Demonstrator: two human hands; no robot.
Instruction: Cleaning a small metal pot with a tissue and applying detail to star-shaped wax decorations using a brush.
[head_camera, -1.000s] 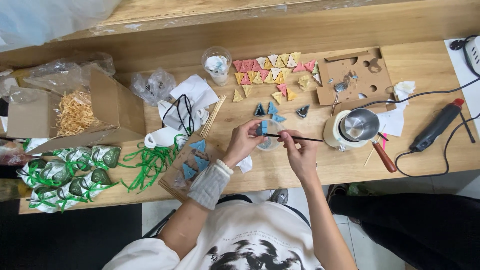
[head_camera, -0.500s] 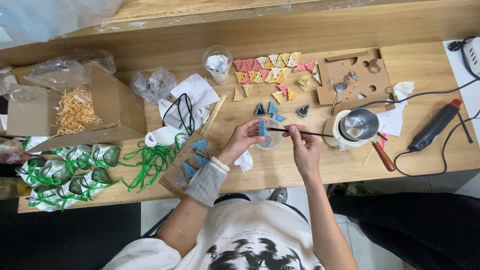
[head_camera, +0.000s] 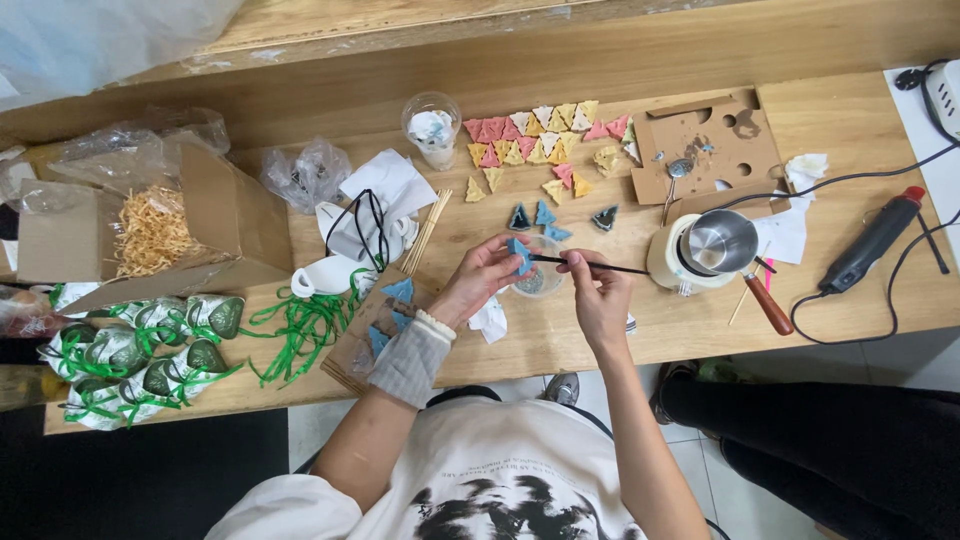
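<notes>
- Blue piece, small and roughly triangular, is pinched in the left hand over the wooden table, just above a small clear cup.
- Right hand is closed around a thin dark stick, which lies level with its tip touching the blue piece.
- Left wrist wears a grey cuff and a pale bracelet.
- More blue pieces lie just beyond the hands and on a cardboard scrap by the left forearm.
- Rows of red, yellow and white pieces sit farther back, beside a cardboard sheet with holes.
- Metal pot with a wooden handle stands right of the hands; a black corded tool lies well beyond it.
- At the left: green ribbon, wrapped green bundles, an open box of straw, a plastic cup.
</notes>
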